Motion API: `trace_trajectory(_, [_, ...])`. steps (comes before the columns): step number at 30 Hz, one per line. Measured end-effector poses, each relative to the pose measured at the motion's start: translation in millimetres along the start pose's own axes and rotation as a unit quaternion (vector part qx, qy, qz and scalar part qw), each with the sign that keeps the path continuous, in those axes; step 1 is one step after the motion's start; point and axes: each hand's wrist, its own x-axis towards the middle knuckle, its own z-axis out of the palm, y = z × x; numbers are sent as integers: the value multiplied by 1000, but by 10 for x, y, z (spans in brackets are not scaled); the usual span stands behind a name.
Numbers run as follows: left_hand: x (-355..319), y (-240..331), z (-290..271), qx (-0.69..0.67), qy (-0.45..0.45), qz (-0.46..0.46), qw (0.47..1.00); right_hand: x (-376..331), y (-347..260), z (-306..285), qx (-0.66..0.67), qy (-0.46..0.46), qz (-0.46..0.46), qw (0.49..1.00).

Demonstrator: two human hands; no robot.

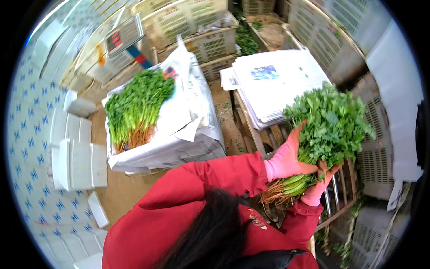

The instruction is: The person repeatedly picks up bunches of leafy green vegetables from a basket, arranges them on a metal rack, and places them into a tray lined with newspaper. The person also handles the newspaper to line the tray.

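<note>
A big bunch of leafy green herbs [331,125] with pale roots is held up at the right, over a wooden rack. My left hand [286,157], in a pink glove, grips the bunch from the upper left side near the stems. Underneath, my right hand [319,186], also in a pink glove, is closed on the stems just above the roots. Both red sleeves reach in from the lower middle of the view, with dark hair below them.
A paper-lined box [170,152] at the left centre holds more bunches of the same greens [134,112]. A stack of paper sheets [277,76] lies on a wooden table. A weighing scale [121,38], plastic crates [197,22] and white foam boxes [78,163] stand around.
</note>
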Motion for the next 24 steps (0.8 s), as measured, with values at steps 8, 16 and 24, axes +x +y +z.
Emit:
trace_trajectory(8, [-181,1190,-3055,36,260,114,958,61,265,3829,-55,-284,-27,957])
trace_trajectory(16, [-853,-409,-5540,-8,390,-96,916,-367,2159,5495,-337,-351,-51,872])
trace_trajectory(24, [-1008,-841,-5634,84,398,-234,883,-524,2403,5327,-486,-357,-70,795])
